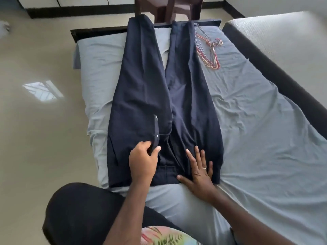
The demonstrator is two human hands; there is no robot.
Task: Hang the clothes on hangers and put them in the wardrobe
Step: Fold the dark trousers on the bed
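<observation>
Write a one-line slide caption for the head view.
Navy trousers spread on a bed; left hand pinches the fly, right hand presses the waist flat, wire hangers waiting nearby.

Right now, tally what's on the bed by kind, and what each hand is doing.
Navy trousers: 1
Pile of wire hangers: 1, number unclear
Total: 2 kinds on the bed
Left hand pinches the fly; right hand lies flat on the waistband.

A single head-worn, wide-angle view looks forward and steeply down along a bed (256, 110) from its near end. The person's left hand (143, 160) and right hand (199, 171) sit close in the lower centre, while a chair (169, 9) stands beyond the far end near the top edge.
</observation>
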